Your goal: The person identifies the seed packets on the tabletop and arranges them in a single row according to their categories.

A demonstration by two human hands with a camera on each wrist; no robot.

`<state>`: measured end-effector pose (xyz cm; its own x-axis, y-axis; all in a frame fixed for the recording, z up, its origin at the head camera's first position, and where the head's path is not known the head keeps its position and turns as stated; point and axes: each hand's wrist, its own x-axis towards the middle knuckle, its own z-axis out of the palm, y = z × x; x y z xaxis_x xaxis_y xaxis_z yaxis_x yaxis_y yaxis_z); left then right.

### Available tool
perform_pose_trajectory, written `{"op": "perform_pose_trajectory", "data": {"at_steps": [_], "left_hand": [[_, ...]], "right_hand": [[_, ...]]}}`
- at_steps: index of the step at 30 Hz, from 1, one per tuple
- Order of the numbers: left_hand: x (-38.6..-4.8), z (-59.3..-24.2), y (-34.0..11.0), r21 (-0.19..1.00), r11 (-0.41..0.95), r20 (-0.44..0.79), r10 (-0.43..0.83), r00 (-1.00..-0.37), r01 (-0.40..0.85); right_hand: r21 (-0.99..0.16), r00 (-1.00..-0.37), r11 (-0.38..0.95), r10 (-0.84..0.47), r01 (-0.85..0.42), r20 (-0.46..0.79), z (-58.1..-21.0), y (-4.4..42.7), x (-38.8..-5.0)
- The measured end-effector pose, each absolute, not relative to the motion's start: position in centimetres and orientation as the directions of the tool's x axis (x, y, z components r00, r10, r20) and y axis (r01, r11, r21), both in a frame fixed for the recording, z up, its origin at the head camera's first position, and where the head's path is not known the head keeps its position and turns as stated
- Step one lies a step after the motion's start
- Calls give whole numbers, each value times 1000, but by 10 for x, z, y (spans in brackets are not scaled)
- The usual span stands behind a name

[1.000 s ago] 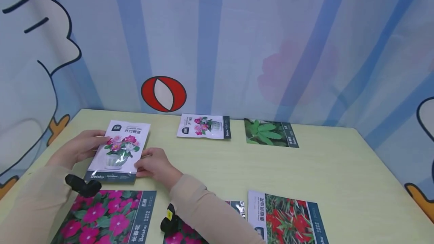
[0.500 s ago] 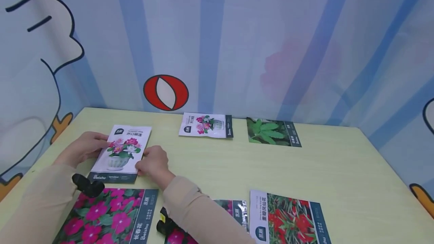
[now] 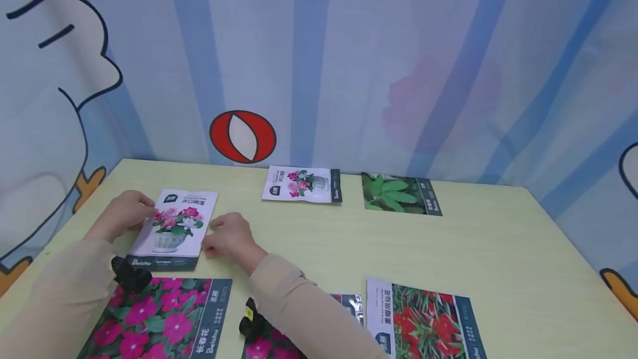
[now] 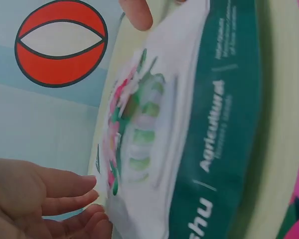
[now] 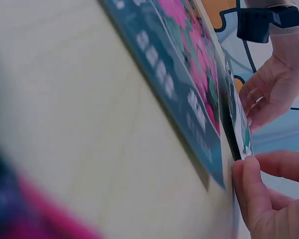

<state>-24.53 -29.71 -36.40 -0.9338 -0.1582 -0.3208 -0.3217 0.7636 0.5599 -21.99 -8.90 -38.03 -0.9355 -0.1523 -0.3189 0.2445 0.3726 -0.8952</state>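
A white seed packet (image 3: 179, 229) with a potted-flower picture and a dark green bottom band lies at the table's left. My left hand (image 3: 122, 215) is at its left edge; in the left wrist view the fingers (image 4: 72, 186) are extended, their tips close to that edge. At the packet's right edge is my right hand (image 3: 231, 235), with bent fingers. In the right wrist view its fingertips (image 5: 251, 167) meet the packet's edge; no firm grip shows. Just in front lies a pink-flower packet (image 3: 159, 314), partly under my left sleeve.
Along the back lie a smaller potted-flower packet (image 3: 301, 184) and a green-leaf packet (image 3: 399, 194). A red-flower packet (image 3: 423, 317) lies front right. Another pink-flower packet (image 3: 264, 348) is partly hidden beneath my right forearm. A printed curtain (image 3: 344, 71) stands behind the table (image 3: 498, 259).
The white packet has come down slightly toward me, and its right edge has moved left, away from my right fingers. Both hands stay beside it.
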Motion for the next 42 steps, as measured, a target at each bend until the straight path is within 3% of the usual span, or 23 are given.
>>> {"op": "perform_pose_trajectory", "data": {"at_steps": [15, 27, 42], "left_hand": [[-260, -338, -266, 763, 588, -345, 22, -939, -267], [-274, -338, -235, 814, 499, -380, 73, -922, -296], [-285, -339, -195, 881, 385, -342, 115, -933, -275]], "right_hand": [[-878, -938, 441, -186, 186, -292, -351, -27, -263], [-880, -963, 448, -124, 159, -237, -340, 20, -289], [-890, -971, 425, -88, 164, -221, -339, 72, -311]]}}
